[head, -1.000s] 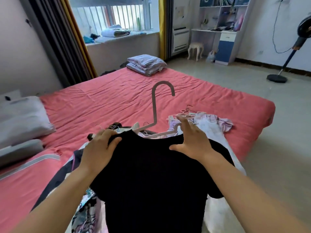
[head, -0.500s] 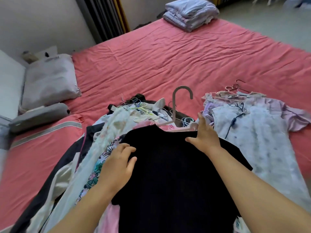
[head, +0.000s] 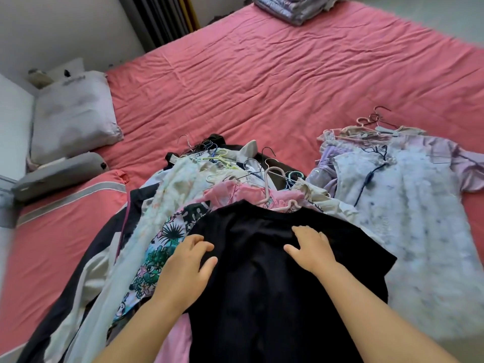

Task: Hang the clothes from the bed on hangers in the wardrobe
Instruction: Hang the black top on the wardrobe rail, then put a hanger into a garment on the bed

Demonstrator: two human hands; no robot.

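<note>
A black T-shirt (head: 262, 271) on a pale pink hanger (head: 269, 189) lies flat on top of a pile of hung clothes (head: 183, 184) on the bed. My left hand (head: 187, 268) rests on the shirt's left edge with relaxed fingers. My right hand (head: 310, 248) lies flat on the shirt's chest, fingers spread. To the right lies a second stack, a pale floral dress (head: 408, 205) over lilac garments, with its own hangers (head: 372, 124). The wardrobe is out of view.
The bed has a coral-red sheet (head: 262, 74). A grey pillow (head: 73, 113) and a grey bolster (head: 60, 176) lie at the left. Folded bedding (head: 296, 6) sits at the far edge. Dark curtains (head: 159, 19) hang behind the bed.
The black shirt on its hanger came down from the air onto the clothes pile. Both hands let go of its shoulders and now rest lower on it. The camera tilted down.
</note>
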